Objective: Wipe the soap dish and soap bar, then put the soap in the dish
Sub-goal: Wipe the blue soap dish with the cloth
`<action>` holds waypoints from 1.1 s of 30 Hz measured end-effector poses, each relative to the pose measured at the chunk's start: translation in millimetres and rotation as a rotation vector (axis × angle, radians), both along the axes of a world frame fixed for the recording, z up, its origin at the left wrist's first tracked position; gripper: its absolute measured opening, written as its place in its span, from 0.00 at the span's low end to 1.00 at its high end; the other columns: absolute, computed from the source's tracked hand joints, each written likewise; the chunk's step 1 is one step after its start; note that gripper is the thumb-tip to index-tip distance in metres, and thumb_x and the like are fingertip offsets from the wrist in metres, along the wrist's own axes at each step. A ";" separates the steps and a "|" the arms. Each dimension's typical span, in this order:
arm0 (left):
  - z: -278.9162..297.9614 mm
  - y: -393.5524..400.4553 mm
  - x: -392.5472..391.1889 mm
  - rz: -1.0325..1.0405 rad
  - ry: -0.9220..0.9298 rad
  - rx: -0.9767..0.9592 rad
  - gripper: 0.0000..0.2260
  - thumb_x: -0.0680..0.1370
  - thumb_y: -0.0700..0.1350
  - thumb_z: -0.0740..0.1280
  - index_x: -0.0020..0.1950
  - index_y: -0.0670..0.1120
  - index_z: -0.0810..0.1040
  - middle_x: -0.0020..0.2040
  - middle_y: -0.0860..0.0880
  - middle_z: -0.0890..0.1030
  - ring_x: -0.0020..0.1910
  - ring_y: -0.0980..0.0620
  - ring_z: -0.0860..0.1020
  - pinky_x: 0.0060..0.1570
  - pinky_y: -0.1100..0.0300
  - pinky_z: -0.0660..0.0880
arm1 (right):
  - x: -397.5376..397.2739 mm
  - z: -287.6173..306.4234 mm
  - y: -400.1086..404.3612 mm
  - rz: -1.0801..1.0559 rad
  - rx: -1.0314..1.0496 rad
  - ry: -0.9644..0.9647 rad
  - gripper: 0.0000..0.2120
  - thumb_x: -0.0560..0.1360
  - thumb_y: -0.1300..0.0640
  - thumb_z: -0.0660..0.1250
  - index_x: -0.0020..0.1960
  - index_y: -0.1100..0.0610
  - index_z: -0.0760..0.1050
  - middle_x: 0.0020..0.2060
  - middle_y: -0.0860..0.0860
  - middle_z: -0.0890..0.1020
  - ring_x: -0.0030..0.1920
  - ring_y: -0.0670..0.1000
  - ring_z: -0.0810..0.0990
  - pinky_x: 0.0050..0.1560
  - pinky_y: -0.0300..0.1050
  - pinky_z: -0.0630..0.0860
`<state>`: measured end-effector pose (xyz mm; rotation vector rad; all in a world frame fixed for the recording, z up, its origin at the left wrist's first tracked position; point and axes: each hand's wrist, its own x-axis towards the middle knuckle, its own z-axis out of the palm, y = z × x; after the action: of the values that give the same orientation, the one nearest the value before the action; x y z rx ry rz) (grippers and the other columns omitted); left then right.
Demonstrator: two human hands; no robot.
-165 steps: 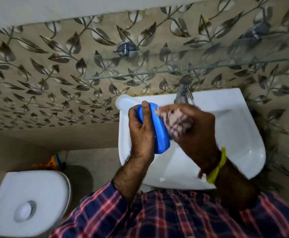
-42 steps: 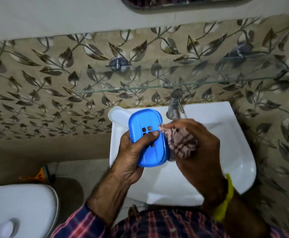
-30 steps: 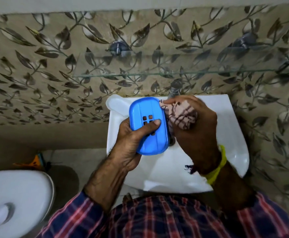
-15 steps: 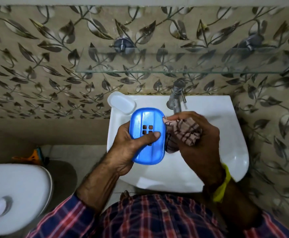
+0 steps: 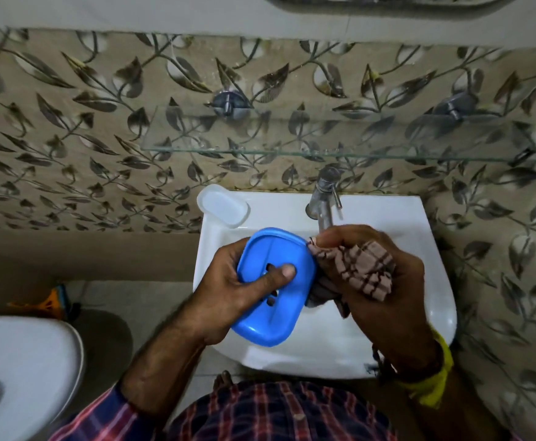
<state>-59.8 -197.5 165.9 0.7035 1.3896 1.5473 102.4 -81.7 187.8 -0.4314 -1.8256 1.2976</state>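
Observation:
My left hand [image 5: 228, 288] grips a blue plastic soap dish [image 5: 273, 313] above the white sink, thumb pressed over the drain holes in its middle. The dish faces up toward me, tilted slightly. My right hand [image 5: 384, 291] holds a bunched brown checked cloth [image 5: 365, 272] against the dish's right edge. A white oval piece [image 5: 223, 205], a soap bar or a lid, I cannot tell which, lies on the sink's back left corner.
The white sink [image 5: 419, 249] has a chrome tap [image 5: 324, 198] at the back, just beyond my right hand. A glass shelf [image 5: 324, 151] juts from the leaf-patterned wall above. A white toilet lid [image 5: 21, 370] sits at the lower left. Something orange [image 5: 47, 303] lies on the floor.
The dish turned from edge-on to facing me. Over the last half second both hands stayed at the sink while the cloth kept rubbing the dish's right edge.

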 end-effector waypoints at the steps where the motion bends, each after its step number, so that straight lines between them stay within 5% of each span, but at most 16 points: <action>1: 1.5 -1.8 -1.6 -0.020 0.046 -0.001 0.11 0.70 0.49 0.78 0.50 0.51 0.86 0.40 0.49 0.86 0.38 0.52 0.84 0.36 0.58 0.80 | 4.9 -0.7 -1.5 0.010 0.018 -0.018 0.08 0.71 0.71 0.72 0.50 0.68 0.80 0.46 0.53 0.84 0.51 0.48 0.84 0.53 0.38 0.79; 5: 2.2 -1.1 -4.3 -0.216 0.161 -0.032 0.09 0.73 0.41 0.76 0.51 0.51 0.85 0.41 0.51 0.86 0.38 0.56 0.84 0.36 0.61 0.80 | 4.3 5.8 11.0 0.100 0.135 -0.135 0.18 0.64 0.84 0.71 0.48 0.68 0.81 0.44 0.52 0.85 0.50 0.45 0.84 0.53 0.36 0.78; 9: 5.9 2.4 -4.1 -0.192 0.162 -0.002 0.10 0.72 0.39 0.75 0.52 0.47 0.83 0.40 0.52 0.86 0.37 0.57 0.84 0.36 0.63 0.80 | -0.8 15.6 19.5 0.145 0.237 -0.141 0.12 0.67 0.75 0.71 0.48 0.65 0.82 0.47 0.53 0.85 0.51 0.49 0.84 0.55 0.43 0.79; 14: 17.1 0.2 -24.5 -0.110 0.209 -0.004 0.09 0.72 0.41 0.75 0.51 0.47 0.82 0.39 0.51 0.85 0.36 0.56 0.83 0.35 0.63 0.79 | 11.7 9.1 14.1 0.103 0.233 -0.191 0.07 0.71 0.62 0.69 0.48 0.56 0.81 0.47 0.44 0.83 0.50 0.40 0.83 0.55 0.35 0.76; 21: 22.2 4.4 -21.3 -0.284 0.286 -0.024 0.10 0.73 0.39 0.77 0.53 0.47 0.82 0.41 0.52 0.86 0.38 0.57 0.83 0.37 0.61 0.81 | -16.5 17.7 7.9 0.031 0.179 -0.117 0.13 0.67 0.78 0.72 0.49 0.68 0.81 0.47 0.55 0.84 0.51 0.47 0.83 0.56 0.39 0.77; 26: 20.1 8.1 -26.1 -0.228 0.443 -0.052 0.12 0.72 0.41 0.78 0.54 0.43 0.84 0.46 0.44 0.87 0.42 0.54 0.84 0.44 0.50 0.82 | -6.8 26.1 22.7 0.147 0.144 -0.270 0.14 0.67 0.80 0.73 0.49 0.67 0.81 0.48 0.54 0.84 0.51 0.44 0.82 0.56 0.35 0.76; 33: 23.7 15.4 -32.9 -0.170 0.530 -0.119 0.21 0.65 0.52 0.81 0.49 0.40 0.84 0.43 0.41 0.86 0.42 0.41 0.85 0.45 0.39 0.81 | -12.0 26.2 20.3 0.160 -0.018 -0.180 0.11 0.68 0.64 0.73 0.51 0.65 0.80 0.46 0.51 0.86 0.49 0.41 0.84 0.52 0.32 0.78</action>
<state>-92.6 -182.1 189.6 1.1810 1.7351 1.1767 90.4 -61.4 214.0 -0.4302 -2.0341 1.4227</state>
